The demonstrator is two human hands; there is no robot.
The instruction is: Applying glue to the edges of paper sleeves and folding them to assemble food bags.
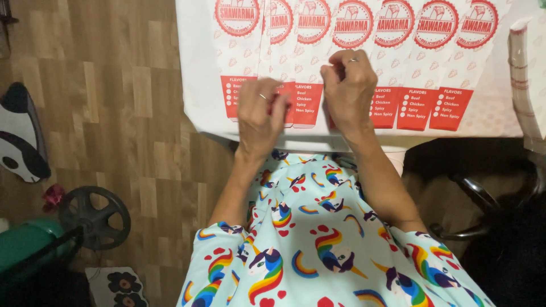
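A: What takes up most of the scene?

B: The white tabletop at twelve o'clock, with a row of flat white paper sleeves fanned across it, each with a red round badge on top and a red checklist panel at the lower end. They overlap like shingles.

A: And the hands?

B: Both sit at the near edge of the row. The left hand has its grip pinched together on the lower end of one sleeve, and the right hand is closed on the next one over, at about one o'clock from the left. The knuckles hide the fingertips, so I cannot tell how much paper each pinch takes.

A: Which step would you say this is?

B: My judgement: separating or squaring single sleeves out of the overlap. The next move calls for a light pinch and a slide along the paper, so the neighbours don't drag.

A: Anything around that matters?

B: A wrapped stack at three o'clock on the tabletop's edge, a dark chair at four o'clock, a black wheel on the wooden floor at eight, and a black-and-white panda shape at nine.

A: Anything in the way?

B: Only the overlap itself; the floor things lie well apart.
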